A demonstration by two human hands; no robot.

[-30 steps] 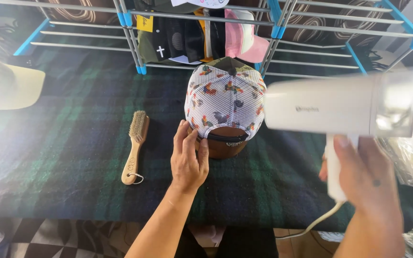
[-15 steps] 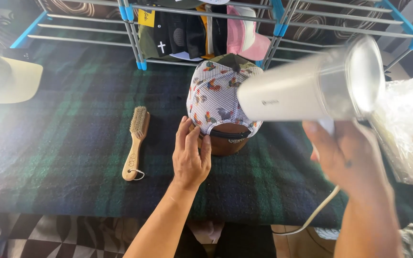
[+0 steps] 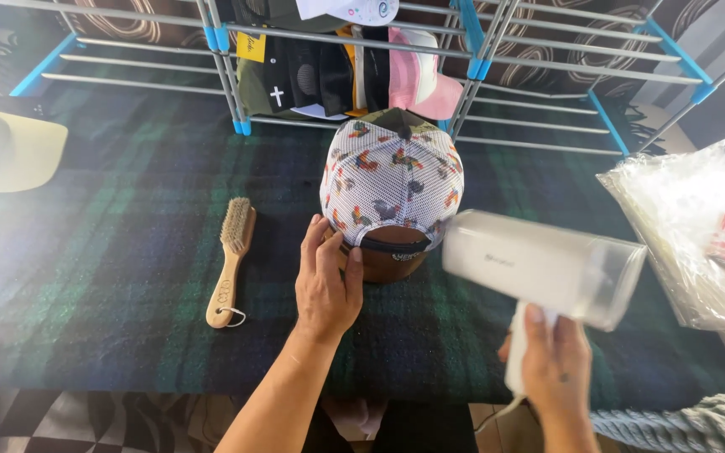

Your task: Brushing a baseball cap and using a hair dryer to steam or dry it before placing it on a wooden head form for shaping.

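the white steamer has dropped low and right, off the printed cap; right hand clasps its handle, left hand steadies the cap's near-left edge, mid-table

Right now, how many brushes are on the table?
1. A wooden-handled bristle brush lies on the dark green plaid cloth, left of the left hand and the rooster-print mesh cap. Others may be hidden.

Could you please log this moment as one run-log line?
left hand: steadying patterned cap | right hand: holding white steamer | brush: idle
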